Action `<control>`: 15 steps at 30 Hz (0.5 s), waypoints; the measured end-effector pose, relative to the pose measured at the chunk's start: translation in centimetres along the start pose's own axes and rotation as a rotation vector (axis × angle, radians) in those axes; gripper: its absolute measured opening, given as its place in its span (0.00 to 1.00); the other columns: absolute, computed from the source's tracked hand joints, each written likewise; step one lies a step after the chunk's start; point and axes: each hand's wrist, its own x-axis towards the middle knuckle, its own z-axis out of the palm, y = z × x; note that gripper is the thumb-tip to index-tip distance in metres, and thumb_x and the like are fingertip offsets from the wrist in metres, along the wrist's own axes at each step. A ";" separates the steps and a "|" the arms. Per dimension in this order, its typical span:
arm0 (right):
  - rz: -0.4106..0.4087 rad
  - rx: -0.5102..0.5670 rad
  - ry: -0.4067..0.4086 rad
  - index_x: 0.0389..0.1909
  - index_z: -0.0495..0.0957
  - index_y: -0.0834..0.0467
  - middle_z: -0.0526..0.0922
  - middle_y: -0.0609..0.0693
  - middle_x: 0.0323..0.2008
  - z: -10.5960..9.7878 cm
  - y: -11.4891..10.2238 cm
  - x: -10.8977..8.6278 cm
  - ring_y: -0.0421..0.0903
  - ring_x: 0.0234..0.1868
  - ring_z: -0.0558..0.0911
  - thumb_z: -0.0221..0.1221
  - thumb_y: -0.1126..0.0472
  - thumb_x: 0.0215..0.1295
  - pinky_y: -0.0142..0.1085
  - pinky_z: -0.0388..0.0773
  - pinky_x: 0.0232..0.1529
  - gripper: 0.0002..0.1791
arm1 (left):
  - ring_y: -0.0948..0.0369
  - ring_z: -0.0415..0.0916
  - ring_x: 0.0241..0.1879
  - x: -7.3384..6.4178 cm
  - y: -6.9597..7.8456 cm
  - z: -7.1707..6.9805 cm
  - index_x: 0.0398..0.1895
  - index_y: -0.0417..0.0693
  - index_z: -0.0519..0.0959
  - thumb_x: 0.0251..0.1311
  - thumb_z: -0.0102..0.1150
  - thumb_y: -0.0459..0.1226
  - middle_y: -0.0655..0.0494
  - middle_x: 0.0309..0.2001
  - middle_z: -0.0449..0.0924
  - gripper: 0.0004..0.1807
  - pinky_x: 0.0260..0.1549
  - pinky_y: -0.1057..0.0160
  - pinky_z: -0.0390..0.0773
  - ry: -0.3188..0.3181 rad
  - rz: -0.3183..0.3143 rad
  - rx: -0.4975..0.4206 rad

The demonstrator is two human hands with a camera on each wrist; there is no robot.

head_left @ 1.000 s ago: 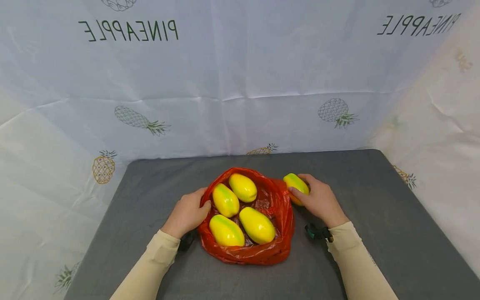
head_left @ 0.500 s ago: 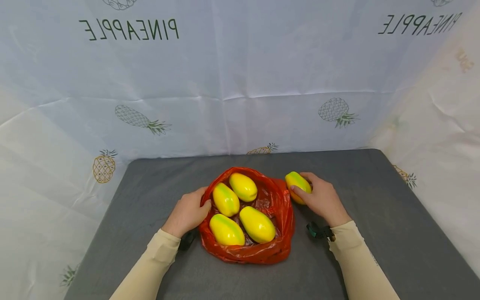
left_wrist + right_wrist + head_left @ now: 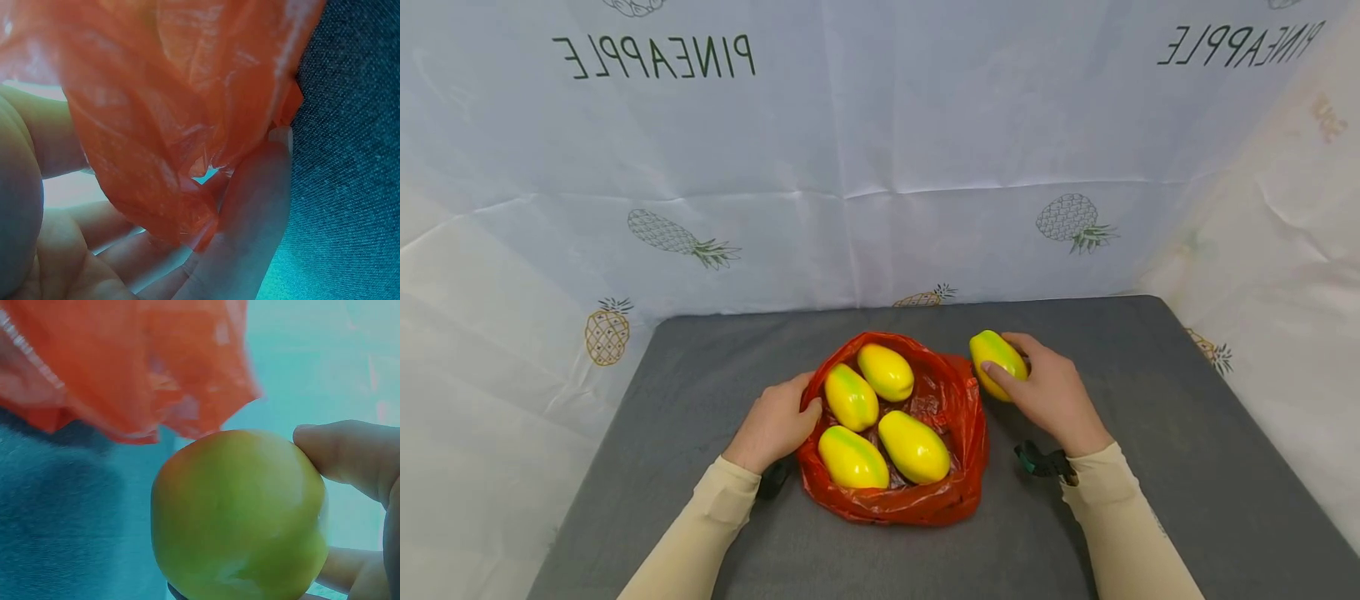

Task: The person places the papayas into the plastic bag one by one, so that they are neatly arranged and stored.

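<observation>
A red plastic bag (image 3: 917,504) stands with its mouth wide on the dark grey table. Inside it lie several yellow papayas (image 3: 913,447) with greenish streaks. My left hand (image 3: 778,422) grips the bag's left rim, thumb over the inner side and fingers outside; the left wrist view has the thin red film (image 3: 144,112) between thumb and fingers. To the right of the bag, my right hand (image 3: 1051,385) holds another papaya (image 3: 996,354) between thumb and fingers. The right wrist view shows this papaya (image 3: 237,512) end-on, close beside the hanging bag edge (image 3: 137,369).
The grey table (image 3: 1165,400) reaches out on both sides of the bag. Behind it hangs a white curtain (image 3: 880,150) printed with pineapples and mirrored lettering, and similar cloth runs along both sides. Dark straps (image 3: 1041,461) sit at the wrists.
My right hand has moved the papaya slightly up and to the right in the head view, away from the bag's edge. The left hand keeps its hold on the rim.
</observation>
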 end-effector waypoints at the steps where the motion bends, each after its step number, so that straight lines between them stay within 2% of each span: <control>1: -0.001 0.001 0.002 0.80 0.68 0.57 0.82 0.63 0.67 -0.1 -0.2 -0.1 0.59 0.53 0.83 0.60 0.32 0.75 0.54 0.85 0.51 0.44 | 0.57 0.83 0.36 0.0 0.0 0.0 0.73 0.41 0.76 0.75 0.60 0.41 0.44 0.58 0.89 0.26 0.51 0.47 0.90 -0.001 -0.002 -0.001; 8: -0.020 0.021 0.005 0.80 0.67 0.54 0.82 0.60 0.66 -0.9 -1.5 -0.9 0.57 0.52 0.83 0.59 0.30 0.74 0.50 0.85 0.49 0.44 | 0.56 0.84 0.38 0.0 -0.1 0.1 0.73 0.41 0.76 0.75 0.59 0.41 0.44 0.58 0.89 0.26 0.52 0.46 0.90 0.000 0.003 0.002; 15: -0.059 0.040 0.002 0.79 0.69 0.51 0.84 0.56 0.65 -1.1 -3.2 -1.8 0.55 0.51 0.83 0.63 0.34 0.73 0.48 0.85 0.48 0.41 | 0.56 0.84 0.38 0.1 0.0 0.1 0.71 0.42 0.78 0.75 0.60 0.41 0.44 0.56 0.89 0.25 0.52 0.46 0.90 0.008 0.010 -0.002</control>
